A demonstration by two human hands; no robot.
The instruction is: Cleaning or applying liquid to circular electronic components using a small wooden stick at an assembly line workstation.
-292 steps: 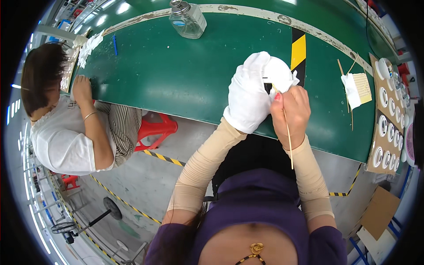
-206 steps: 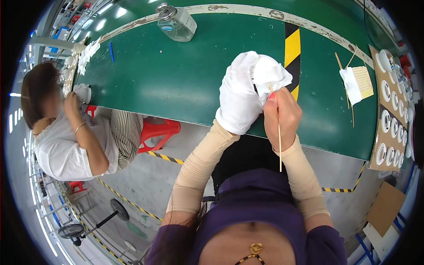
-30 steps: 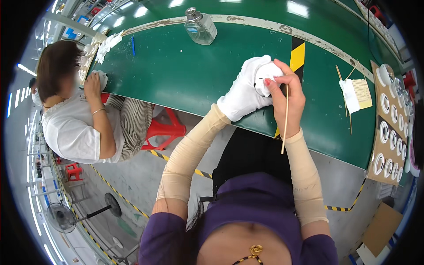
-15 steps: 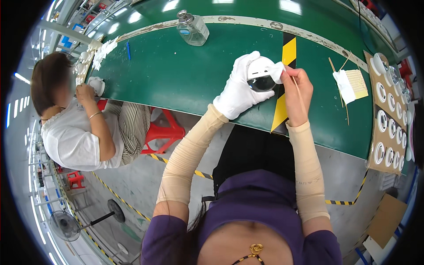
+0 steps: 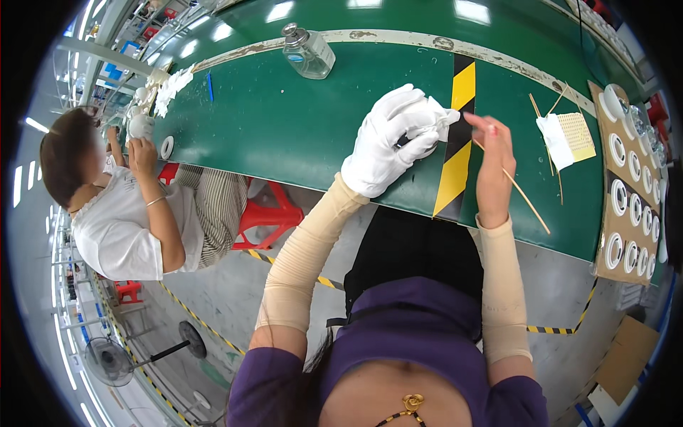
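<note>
My left hand [image 5: 388, 139], in a white glove, is closed around a white round housing with a dark dome; the fingers now hide most of it, and only a dark bit shows between them. A crumpled white cloth [image 5: 447, 119] sticks out at the glove's fingertips. Just to the right is my bare right hand [image 5: 494, 160], a small gap away from the cloth, its index finger pointing toward it. A thin wooden stick [image 5: 528, 196] is held in the right hand's fingers and slants down to the right.
A clear bottle with a metal cap [image 5: 309, 53] stands at the back. On the right lie sticks, a white cloth and a yellow pad [image 5: 576, 135], beside a cardboard tray [image 5: 601, 267] of white rings. A co-worker [image 5: 117, 206] sits at left, near a white ring [image 5: 167, 147].
My right hand has drawn back to the right from the housing, and the stick has swung to slant down right. My left fingers have folded over the housing and cloth. A white ring shows near the co-worker.
</note>
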